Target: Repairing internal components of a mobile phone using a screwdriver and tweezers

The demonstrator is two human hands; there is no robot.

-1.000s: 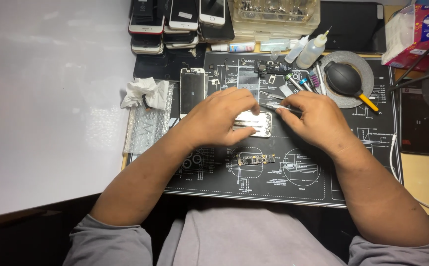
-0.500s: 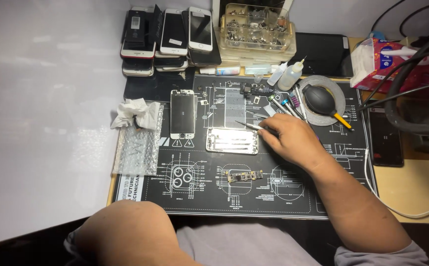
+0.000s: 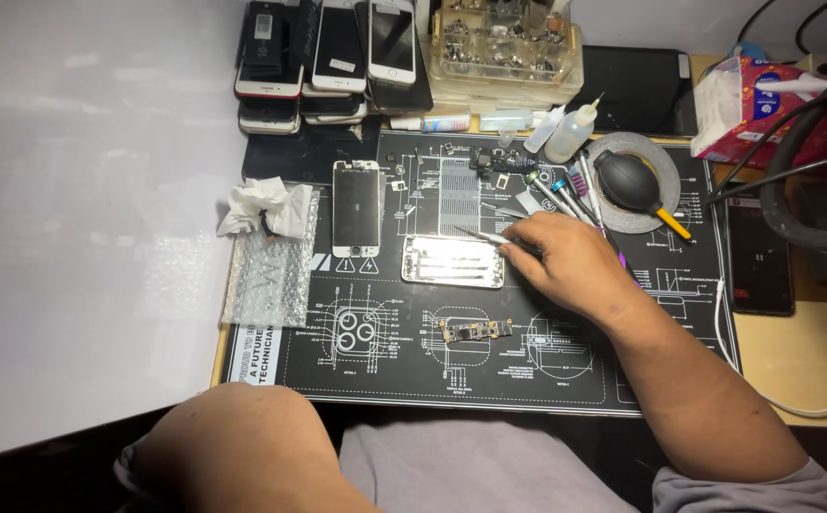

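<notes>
My right hand (image 3: 575, 266) rests on the black repair mat (image 3: 527, 380) and grips thin metal tweezers (image 3: 483, 235). Their tips point left, over the top right corner of a silver phone housing (image 3: 453, 260) lying flat on the mat. A detached phone screen (image 3: 356, 207) lies to the left of the housing, and a small circuit board (image 3: 473, 331) lies just below it. Only my left arm (image 3: 242, 446) shows, bent at the bottom edge; the hand itself is out of sight.
Stacked phones (image 3: 332, 57) and a clear parts box (image 3: 503, 47) line the back. Screwdrivers (image 3: 565, 195), squeeze bottles (image 3: 575, 128) and a black dust blower (image 3: 630, 180) sit back right. Crumpled tissue (image 3: 261, 207) and bubble wrap (image 3: 271, 271) lie left. A dark phone (image 3: 760, 256) lies right.
My left hand has left the phone housing and drawn back toward my body, out of sight. My right hand stays by the housing with the tweezers.
</notes>
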